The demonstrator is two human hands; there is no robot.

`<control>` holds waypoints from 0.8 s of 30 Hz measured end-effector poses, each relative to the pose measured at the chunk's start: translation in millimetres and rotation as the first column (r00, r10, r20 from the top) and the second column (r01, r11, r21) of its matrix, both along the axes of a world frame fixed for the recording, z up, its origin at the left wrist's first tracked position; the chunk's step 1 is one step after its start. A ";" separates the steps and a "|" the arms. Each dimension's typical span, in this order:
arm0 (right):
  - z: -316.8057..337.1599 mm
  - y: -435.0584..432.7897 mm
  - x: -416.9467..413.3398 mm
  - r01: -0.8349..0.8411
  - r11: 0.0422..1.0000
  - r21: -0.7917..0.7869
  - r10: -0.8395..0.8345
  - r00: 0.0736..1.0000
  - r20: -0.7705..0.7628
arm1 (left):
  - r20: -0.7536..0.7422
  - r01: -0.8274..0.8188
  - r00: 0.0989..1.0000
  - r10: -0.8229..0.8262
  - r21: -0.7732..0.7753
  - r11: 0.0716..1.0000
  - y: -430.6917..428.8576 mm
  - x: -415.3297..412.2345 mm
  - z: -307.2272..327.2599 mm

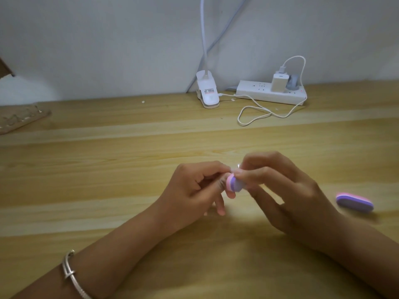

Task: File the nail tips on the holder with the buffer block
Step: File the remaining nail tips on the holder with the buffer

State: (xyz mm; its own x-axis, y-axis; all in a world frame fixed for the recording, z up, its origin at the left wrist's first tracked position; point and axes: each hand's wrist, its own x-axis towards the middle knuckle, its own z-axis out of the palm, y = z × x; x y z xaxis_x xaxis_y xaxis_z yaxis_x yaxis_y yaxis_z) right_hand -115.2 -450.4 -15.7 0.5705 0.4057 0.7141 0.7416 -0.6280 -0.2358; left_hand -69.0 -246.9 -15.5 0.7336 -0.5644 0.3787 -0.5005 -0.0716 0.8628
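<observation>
1. Two hands, the left hand and the right hand, are held together over the desk, in front of the power strip.
2. A pink-and-purple buffer block is gripped by the right fingers.
3. A small clear piece is pinched by the left fingers.
4. A second buffer block is laid nearer, right of the strip.
</observation>
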 end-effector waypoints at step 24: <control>-1.6 -2.2 3.5 0.057 0.994 0.091 -0.063 0.996 0.059 | -0.076 0.125 0.989 -0.126 -0.019 0.992 -2.9 -1.4 0.8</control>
State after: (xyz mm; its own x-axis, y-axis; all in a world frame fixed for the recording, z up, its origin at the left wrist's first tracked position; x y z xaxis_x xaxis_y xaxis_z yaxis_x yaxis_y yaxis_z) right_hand -111.6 -452.7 -17.3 0.5455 0.3050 0.7806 0.7182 -0.6501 -0.2479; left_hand -70.3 -249.8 -14.8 0.6842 -0.6491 0.3326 -0.4373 -0.0001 0.8993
